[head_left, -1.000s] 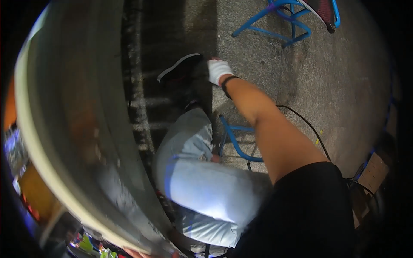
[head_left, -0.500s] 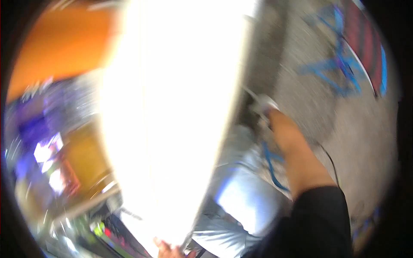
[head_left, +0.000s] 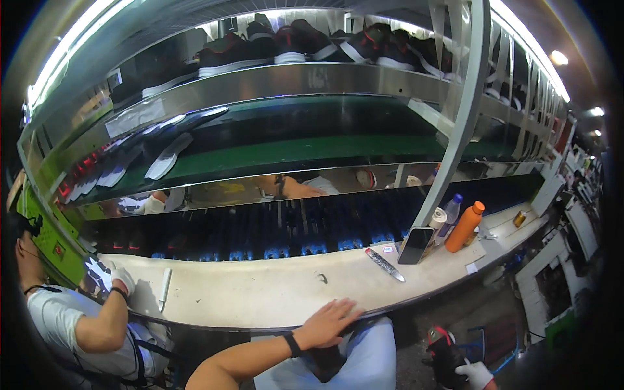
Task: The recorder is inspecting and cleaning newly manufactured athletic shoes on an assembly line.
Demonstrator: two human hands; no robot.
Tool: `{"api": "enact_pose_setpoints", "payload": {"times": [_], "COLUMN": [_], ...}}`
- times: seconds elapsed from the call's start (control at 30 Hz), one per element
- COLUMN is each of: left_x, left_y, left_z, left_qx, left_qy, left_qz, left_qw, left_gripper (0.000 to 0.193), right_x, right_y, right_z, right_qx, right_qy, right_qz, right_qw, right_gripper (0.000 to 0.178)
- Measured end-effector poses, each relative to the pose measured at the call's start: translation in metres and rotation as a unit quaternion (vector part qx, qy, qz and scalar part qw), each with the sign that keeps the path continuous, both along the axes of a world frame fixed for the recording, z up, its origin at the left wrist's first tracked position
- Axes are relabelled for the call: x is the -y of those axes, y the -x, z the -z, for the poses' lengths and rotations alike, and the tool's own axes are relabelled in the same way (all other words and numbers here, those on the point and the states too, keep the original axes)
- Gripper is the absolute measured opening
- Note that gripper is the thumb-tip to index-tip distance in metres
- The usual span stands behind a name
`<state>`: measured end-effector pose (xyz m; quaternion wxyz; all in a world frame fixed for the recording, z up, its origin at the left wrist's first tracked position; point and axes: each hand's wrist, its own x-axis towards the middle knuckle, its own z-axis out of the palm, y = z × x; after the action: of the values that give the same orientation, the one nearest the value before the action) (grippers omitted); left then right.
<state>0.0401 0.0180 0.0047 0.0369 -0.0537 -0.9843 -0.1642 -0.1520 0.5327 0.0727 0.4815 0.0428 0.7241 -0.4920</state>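
My left hand [head_left: 330,322], bare with a black wristband, lies at the table's front edge, its fingers stretched out and holding nothing. Low on the right, my right hand [head_left: 476,375] wears a whitish glove and grips a black shoe [head_left: 446,364] with red trim. That shoe hangs beyond the table, above the floor. Nearest to my left hand on the pale tabletop [head_left: 253,302] are a small dark scrap [head_left: 322,278] and a flat patterned blade-like tool [head_left: 385,265].
A co-worker [head_left: 71,331] sits at the left, one gloved hand on the table by a white stick-like tool [head_left: 163,290]. An orange bottle [head_left: 464,227] and a phone [head_left: 416,246] stand at right, near a metal post [head_left: 458,130]. Behind run conveyors with insoles [head_left: 169,156]; shoes line the upper shelf.
My view has swung from a bright, blurred scene to the table and conveyor. My left hand now rests at the table edge; the black shoe has come into view in my right hand.
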Motion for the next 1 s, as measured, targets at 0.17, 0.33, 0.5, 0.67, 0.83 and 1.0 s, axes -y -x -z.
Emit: {"api": "enact_pose_setpoints", "payload": {"times": [0.17, 0.33, 0.5, 0.67, 0.83, 1.0], "left_x": [0.092, 0.138, 0.132, 0.136, 0.129, 0.168], "left_y": [-0.090, -0.148, -0.150, -0.148, -0.151, -0.157], "left_z": [0.015, 0.027, 0.034, 0.029, 0.024, 0.000], "left_qx": [-0.200, -0.107, -0.141, -0.127, -0.122, -0.058], "left_qy": [-0.008, 0.033, 0.036, 0.025, 0.001, 0.010], "left_qz": [-0.213, -0.376, -0.392, -0.389, -0.397, -0.306], "left_qw": [0.956, 0.920, 0.909, 0.912, 0.910, 0.950], "left_gripper": [0.081, 0.078, 0.076, 0.074, 0.071, 0.064], "right_x": [0.118, 0.274, 0.451, 0.617, 0.679, 0.681], "right_y": [-0.059, -0.037, 0.077, 0.145, 0.136, 0.118], "right_z": [-0.089, -0.114, -0.252, -0.415, -0.353, -0.219], "right_qx": [-0.098, -0.240, -0.255, -0.456, -0.478, -0.656], "right_qy": [0.279, 0.493, 0.625, 0.469, 0.436, 0.235], "right_qz": [-0.003, 0.012, -0.059, 0.093, 0.140, -0.079], "right_qw": [0.955, 0.836, 0.736, 0.750, 0.749, 0.713], "right_gripper": [0.073, 0.082, 0.031, 0.039, 0.032, 0.037]}}
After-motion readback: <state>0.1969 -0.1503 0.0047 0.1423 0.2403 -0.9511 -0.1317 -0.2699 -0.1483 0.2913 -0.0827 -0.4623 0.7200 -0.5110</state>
